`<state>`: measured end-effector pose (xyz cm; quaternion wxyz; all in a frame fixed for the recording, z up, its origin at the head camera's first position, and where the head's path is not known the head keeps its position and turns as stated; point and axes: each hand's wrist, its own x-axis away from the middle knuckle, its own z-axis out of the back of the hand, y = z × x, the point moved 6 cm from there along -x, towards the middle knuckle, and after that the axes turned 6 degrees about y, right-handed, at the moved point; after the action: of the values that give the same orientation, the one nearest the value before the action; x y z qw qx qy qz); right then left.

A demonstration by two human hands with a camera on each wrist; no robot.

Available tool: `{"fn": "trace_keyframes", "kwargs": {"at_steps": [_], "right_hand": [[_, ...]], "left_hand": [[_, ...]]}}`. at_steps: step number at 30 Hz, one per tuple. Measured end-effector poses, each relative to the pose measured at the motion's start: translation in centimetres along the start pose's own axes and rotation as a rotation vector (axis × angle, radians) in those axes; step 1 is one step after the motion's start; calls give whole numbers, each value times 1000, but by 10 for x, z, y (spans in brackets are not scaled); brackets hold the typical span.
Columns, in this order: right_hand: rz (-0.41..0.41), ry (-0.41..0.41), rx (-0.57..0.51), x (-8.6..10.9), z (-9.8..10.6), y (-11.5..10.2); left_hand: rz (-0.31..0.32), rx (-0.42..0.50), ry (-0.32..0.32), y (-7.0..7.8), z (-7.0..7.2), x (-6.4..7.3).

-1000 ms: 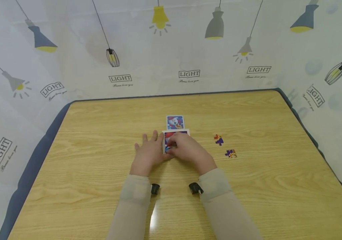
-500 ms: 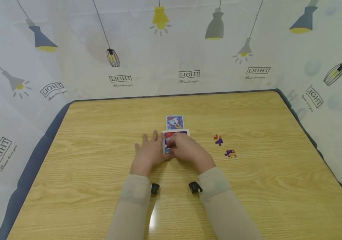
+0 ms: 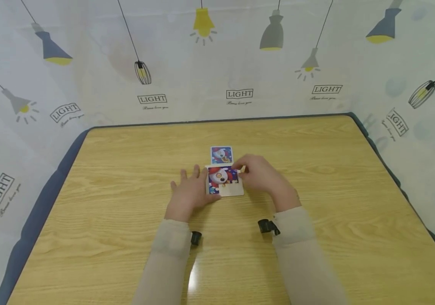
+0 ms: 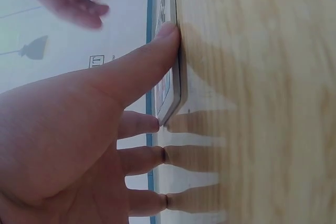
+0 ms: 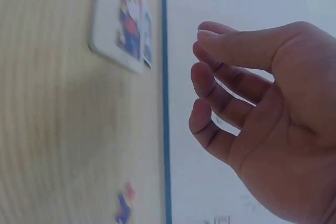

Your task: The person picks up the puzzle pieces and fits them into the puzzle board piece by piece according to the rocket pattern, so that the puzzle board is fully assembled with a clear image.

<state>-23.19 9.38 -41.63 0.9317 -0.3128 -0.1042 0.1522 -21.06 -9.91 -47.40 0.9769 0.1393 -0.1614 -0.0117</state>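
Observation:
A small jigsaw tray (image 3: 232, 190) lies on the wooden table, its upper and left parts filled with pieces that make a red-and-white cartoon figure; the lower right shows bare board. My left hand (image 3: 188, 195) rests flat at its left side, fingers spread and straight, with the thumb (image 4: 152, 59) against the near edge. Over the tray's right edge in the head view hovers my right hand (image 3: 261, 176). Its fingers curl loosely, and the right wrist view shows nothing between thumb and fingertips. A loose puzzle piece (image 5: 124, 203) appears in that view.
Just beyond the tray lies a picture card (image 3: 221, 155) with the same figure. Wooden tabletop (image 3: 126, 169) surrounds both, ending at a dark blue edge before a lamp-printed cloth (image 3: 187, 63). My right hand and forearm cover the spot of the loose pieces in the head view.
My right hand has left the tray's surface and moved to the right, uncovering the figure and the bare lower right. The left hand has stayed in place.

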Motion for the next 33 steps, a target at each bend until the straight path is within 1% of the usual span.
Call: {"fn": "trace_keyframes", "kwargs": {"at_steps": [1, 5, 7, 8, 10, 13, 16, 18, 21, 27, 30, 33], "right_hand": [[3, 16, -3, 3, 7, 4], [18, 74, -28, 17, 36, 19], [8, 91, -45, 24, 49, 28], [-2, 98, -51, 28, 56, 32], [-20, 116, -50, 35, 67, 40], [-51, 137, -39, 44, 81, 52], [-82, 137, -28, 50, 88, 64], [-105, 120, -22, 53, 88, 73], [-127, 89, -17, 55, 82, 86], [-158, 45, -48, 52, 61, 110], [-157, 39, -80, 48, 50, 118], [-135, 25, -98, 43, 43, 120]], "left_hand": [[-1, -7, 2, -1, -1, -2], [4, 4, -10, 1, 2, 1], [5, 4, -12, 1, 2, 0], [8, 12, -18, 2, 4, 2], [11, 11, -15, 1, 2, 1], [16, 13, -12, -1, 0, -1], [17, 3, -15, 0, 1, 1], [18, 5, -18, 1, 4, 3], [16, 1, -17, 3, 6, 6], [11, -5, -10, 4, 8, 8], [10, -9, -8, 4, 8, 9], [6, -13, -4, 5, 8, 9]]}}
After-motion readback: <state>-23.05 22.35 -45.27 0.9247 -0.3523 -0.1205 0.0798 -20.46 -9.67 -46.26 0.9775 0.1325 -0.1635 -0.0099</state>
